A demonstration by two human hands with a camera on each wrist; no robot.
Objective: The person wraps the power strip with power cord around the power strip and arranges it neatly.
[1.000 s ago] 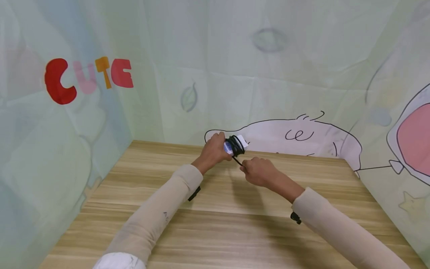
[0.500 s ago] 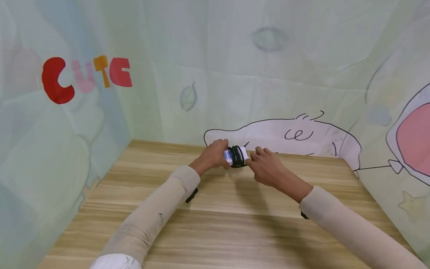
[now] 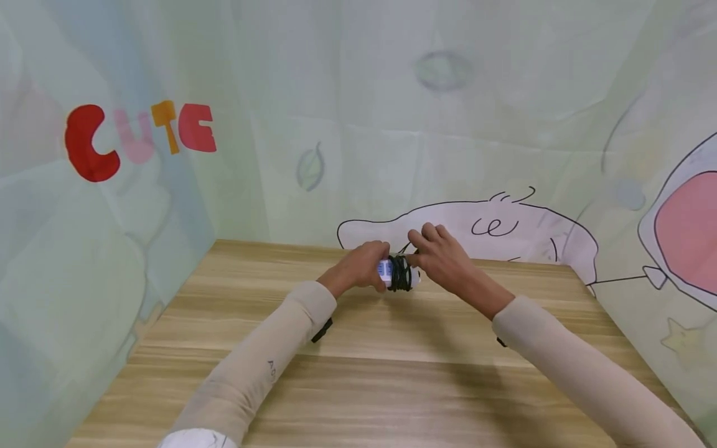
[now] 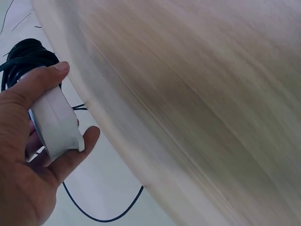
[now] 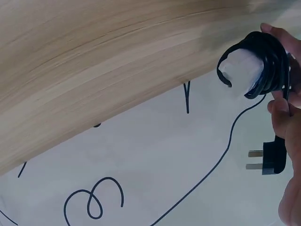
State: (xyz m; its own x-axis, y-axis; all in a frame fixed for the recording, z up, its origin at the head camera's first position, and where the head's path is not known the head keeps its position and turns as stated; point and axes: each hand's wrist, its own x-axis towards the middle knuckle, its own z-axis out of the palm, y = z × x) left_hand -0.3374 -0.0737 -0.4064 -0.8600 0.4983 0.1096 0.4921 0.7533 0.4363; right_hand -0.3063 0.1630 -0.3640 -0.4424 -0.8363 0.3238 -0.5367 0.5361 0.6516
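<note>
A small white power strip with blue patches is held up over the far part of the table. Black cord is wound several turns round its right half. My left hand grips the strip's left end; in the left wrist view its thumb and fingers curl round the white body. My right hand is at the right end and pinches the cord's free length. Below those fingers, in the right wrist view, hangs a black plug with metal prongs.
The wood-grain table stretches beneath both hands. A printed cloth backdrop rises along its back edge and both sides, with "CUTE" lettering at left and a line-drawn figure behind the hands.
My right hand has moved from below right of the strip up to its right end, drawing the cord upward. The left hand has lowered the strip slightly and turned it nearly level.
</note>
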